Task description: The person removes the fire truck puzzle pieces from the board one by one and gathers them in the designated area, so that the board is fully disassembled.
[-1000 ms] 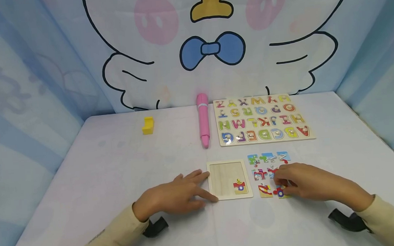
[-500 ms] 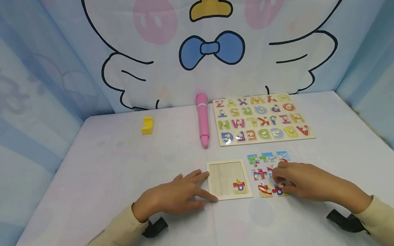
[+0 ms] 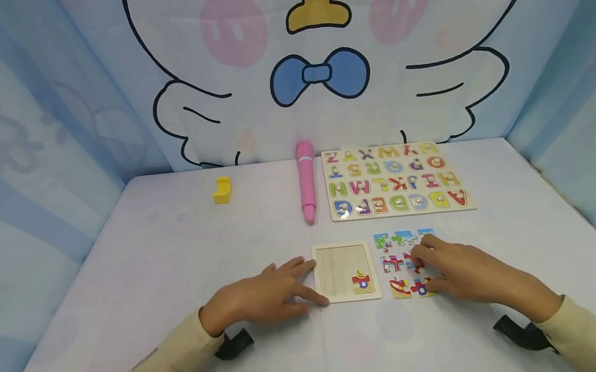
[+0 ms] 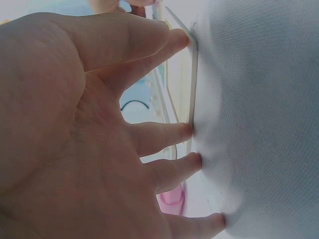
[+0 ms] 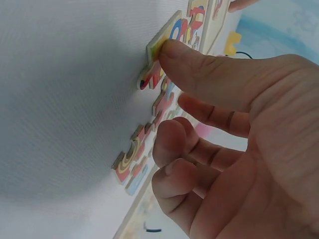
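Observation:
My left hand (image 3: 266, 295) lies with fingers spread at the left side of a shallow wooden puzzle tray (image 3: 333, 245). In the left wrist view, its fingertips (image 4: 185, 130) touch the tray's edge and the cloth. One puzzle piece with a wheel picture (image 3: 362, 283) sits in the tray's lower right. Right of the tray, my right hand (image 3: 465, 269) is over a group of loose picture puzzle pieces (image 3: 393, 264). Its thumb touches a yellow-cornered wheel piece (image 5: 164, 42) lying on the table; the other fingers bend loosely above the pieces, partly hiding several.
Behind the loose pieces lies a wooden alphabet board (image 3: 397, 190) with knobbed letters. A thick pink pen-shaped object (image 3: 306, 182) lies left of it, and a small yellow block (image 3: 223, 190) farther left. A printed curtain (image 3: 319, 121) borders the table's back.
My right fingers have shifted slightly up and left over the loose pieces, and the thumb has stayed by the lower wheel piece. My left hand has stayed at the tray.

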Demonstrator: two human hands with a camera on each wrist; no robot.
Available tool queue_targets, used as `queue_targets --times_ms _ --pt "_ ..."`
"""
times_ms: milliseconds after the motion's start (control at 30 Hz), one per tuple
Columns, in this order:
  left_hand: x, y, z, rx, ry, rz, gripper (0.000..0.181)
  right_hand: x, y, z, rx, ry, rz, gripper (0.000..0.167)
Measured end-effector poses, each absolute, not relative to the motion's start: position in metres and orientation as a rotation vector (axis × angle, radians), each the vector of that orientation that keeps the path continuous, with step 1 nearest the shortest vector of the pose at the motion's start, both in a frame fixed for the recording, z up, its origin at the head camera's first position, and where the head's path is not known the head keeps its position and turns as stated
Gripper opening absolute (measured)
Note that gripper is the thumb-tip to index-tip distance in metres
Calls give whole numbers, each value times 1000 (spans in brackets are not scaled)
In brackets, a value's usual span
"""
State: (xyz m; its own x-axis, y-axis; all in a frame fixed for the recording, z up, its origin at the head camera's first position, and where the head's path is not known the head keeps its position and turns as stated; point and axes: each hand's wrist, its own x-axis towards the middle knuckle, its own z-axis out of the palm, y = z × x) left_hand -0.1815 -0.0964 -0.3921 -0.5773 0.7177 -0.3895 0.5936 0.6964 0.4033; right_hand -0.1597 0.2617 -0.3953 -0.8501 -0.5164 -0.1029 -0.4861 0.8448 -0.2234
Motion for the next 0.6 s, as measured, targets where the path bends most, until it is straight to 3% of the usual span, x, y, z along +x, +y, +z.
queue_targets --times_ms 300,600 --pt "-181 -95 -390 999 2368 318 34 -164 254 -383 -934 2922 -332 38" --pt "-182 -99 -391 1015 2361 324 34 -177 200 -390 -1201 2806 -316 42"
